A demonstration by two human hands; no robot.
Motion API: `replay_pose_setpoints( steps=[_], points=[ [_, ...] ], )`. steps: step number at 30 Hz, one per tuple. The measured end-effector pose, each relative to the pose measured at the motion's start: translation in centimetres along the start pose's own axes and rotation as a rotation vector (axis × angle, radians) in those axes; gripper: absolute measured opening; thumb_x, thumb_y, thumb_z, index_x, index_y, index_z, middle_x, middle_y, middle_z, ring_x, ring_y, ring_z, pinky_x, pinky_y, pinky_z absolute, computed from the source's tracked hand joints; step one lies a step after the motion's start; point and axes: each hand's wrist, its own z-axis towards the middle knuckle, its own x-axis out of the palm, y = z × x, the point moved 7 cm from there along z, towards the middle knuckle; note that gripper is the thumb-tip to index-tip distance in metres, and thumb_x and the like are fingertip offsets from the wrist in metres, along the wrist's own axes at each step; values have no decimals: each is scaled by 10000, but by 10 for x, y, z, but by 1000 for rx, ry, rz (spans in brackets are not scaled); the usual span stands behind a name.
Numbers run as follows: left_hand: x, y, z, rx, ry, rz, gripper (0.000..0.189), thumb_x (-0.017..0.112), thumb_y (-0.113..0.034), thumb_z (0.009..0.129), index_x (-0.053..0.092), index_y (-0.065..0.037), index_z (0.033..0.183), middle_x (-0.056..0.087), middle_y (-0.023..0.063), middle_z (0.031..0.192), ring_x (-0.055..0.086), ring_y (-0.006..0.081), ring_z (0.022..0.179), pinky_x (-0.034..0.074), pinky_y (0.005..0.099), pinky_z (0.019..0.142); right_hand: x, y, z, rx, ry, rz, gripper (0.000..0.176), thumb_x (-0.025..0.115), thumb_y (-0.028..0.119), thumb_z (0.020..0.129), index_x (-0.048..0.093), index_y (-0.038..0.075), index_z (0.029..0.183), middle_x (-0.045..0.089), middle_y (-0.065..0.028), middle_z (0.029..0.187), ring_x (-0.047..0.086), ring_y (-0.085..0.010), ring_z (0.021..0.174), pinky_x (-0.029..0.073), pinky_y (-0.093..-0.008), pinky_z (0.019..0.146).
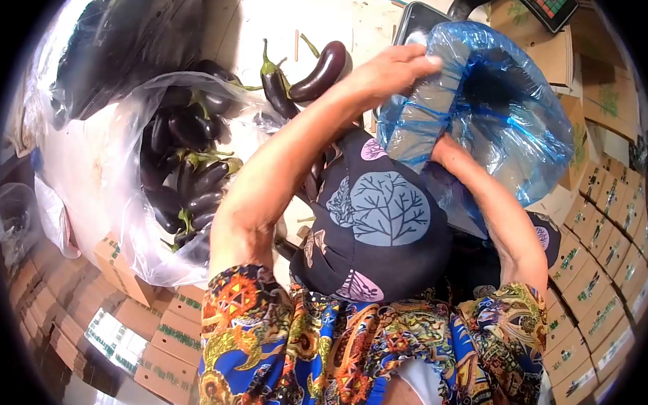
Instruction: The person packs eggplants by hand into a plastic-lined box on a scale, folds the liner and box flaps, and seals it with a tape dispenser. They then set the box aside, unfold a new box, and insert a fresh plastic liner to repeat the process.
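Observation:
A translucent blue plastic bag (pixel 536 149) stands wide-mouthed at the upper right, its left rim folded outward. My left hand (pixel 394 71) is at that rim, fingers together and closed on the film. My right hand reaches into the bag's near side at the wrist (pixel 447 152); its fingers are hidden by the plastic. Left of the bag lie two loose eggplants, one curved eggplant (pixel 323 70) and one straighter eggplant (pixel 273 83). Further left, a clear plastic bag (pixel 136 230) lies open around several dark eggplants (pixel 186 129).
A scale with a keypad display (pixel 545 2) stands at the top right. A large dark bundle in clear film (pixel 126 49) sits at the upper left. Stacked cardboard boxes (pixel 591 286) line the right side, with more boxes (pixel 165 351) at lower left. A dark tree-print apron (pixel 382 222) bulges in front of me.

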Motion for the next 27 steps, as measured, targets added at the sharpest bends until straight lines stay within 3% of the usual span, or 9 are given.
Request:
replay_pose_setpoints(
  steps=[2, 4, 5, 6, 10, 14, 17, 22, 27],
  points=[
    [-36, 1, -36, 77, -81, -111, 448, 552, -338, 954, 542, -7, 1255, 642, 142, 1075, 639, 188, 933, 513, 301, 832, 15, -37, 20, -171, 164, -39, 549, 607, 340, 887, 483, 105, 1367, 432, -149, 1450, 398, -295, 1338, 323, -393, 1108],
    [-91, 19, -91, 42, -302, -153, 381, 528, -263, 963, 544, -10, 1246, 663, 136, 1009, 653, 190, 925, 523, 278, 826, -24, -19, -22, -569, -153, -405, 309, 615, 177, 800, 643, 59, 1084, 659, -185, 1054, 589, -416, 994, 486, -457, 853],
    [-114, 33, -125, 13, -411, -177, 373, 532, -261, 959, 550, -8, 1232, 662, 120, 975, 645, 177, 892, 518, 275, 805, -34, -68, -10, -185, -90, -440, 222, 623, 134, 757, 631, 28, 952, 658, -182, 918, 599, -407, 894, 479, -464, 771],
    [-132, 52, -162, -25, -521, -206, 366, 535, -260, 956, 556, -5, 1218, 660, 105, 942, 638, 165, 859, 514, 272, 783, -63, -51, -27, -156, -385, -392, 197, 640, 140, 767, 611, 15, 916, 641, -193, 874, 608, -385, 856, 484, -452, 744],
    [-147, 175, -297, -363, -691, -122, 297, 544, -336, 953, 611, -48, 980, 608, 27, 758, 538, 106, 657, 448, 248, 629, -71, -127, 4, 22, -261, -284, 395, 652, 180, 831, 576, 15, 1181, 637, -228, 959, 610, -382, 918, 464, -404, 808],
    [-105, 299, -416, -606, -861, 15, 193, 575, -174, 914, 624, -28, 798, 592, -14, 674, 553, 96, 644, 470, 276, 619, -60, -156, 3, 106, -190, -336, 397, 650, 179, 832, 574, 15, 1185, 637, -230, 961, 608, -385, 921, 464, -406, 808],
    [-58, 336, -447, -594, -827, 392, 94, 584, -120, 830, 641, -48, 849, 667, 91, 727, 646, 249, 695, 497, 367, 677, -57, -158, 4, 125, -163, -362, 399, 649, 178, 832, 572, 15, 1188, 636, -232, 963, 607, -387, 923, 464, -407, 809],
    [-2, 430, -473, -1088, -914, 243, 715, 801, -418, 696, 486, 20, 1165, 617, 289, 1073, 626, 384, 986, 504, 444, 816, -57, -160, 6, 144, -151, -386, 402, 647, 176, 833, 570, 15, 1193, 635, -235, 967, 605, -391, 926, 463, -409, 810],
    [6, 408, -407, -1040, -1064, 232, 758, 816, -447, 611, 459, 35, 1075, 645, 297, 982, 653, 430, 892, 505, 450, 818, -65, -172, 7, 158, -140, -392, 405, 645, 175, 834, 568, 14, 1198, 634, -238, 970, 603, -395, 929, 463, -411, 811]
  ],
)
